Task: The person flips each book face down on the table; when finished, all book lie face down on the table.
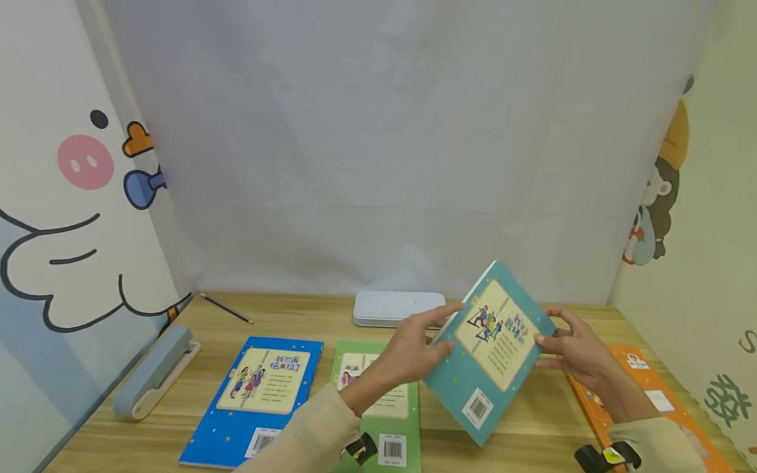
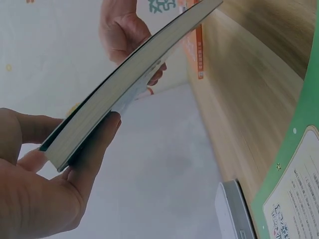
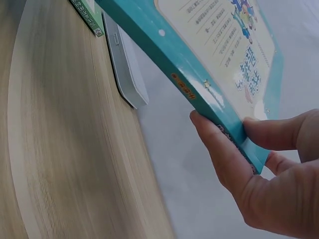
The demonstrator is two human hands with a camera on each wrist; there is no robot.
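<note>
A teal paperback book [image 1: 455, 374] is held up tilted over the table, its back cover with a barcode facing the head camera. My left hand [image 1: 412, 345] grips its left edge, the page side, with the thumb on the back cover. At the opposite edge, my right hand [image 1: 579, 348] pinches the spine side between thumb and fingers. The left wrist view shows the book's page block [image 2: 114, 84] between my left thumb and fingers. In the right wrist view the spine [image 3: 174, 74] runs into my right hand's grip.
A blue book [image 1: 207, 433] and a green book [image 1: 408, 394] lie on the wooden table [image 1: 508, 453], the green one partly behind my left arm. An orange book [image 1: 639, 387] lies under my right arm. A stapler [image 1: 154, 374], a pencil [image 1: 227, 308] and a white case [image 1: 399, 305] sit farther back.
</note>
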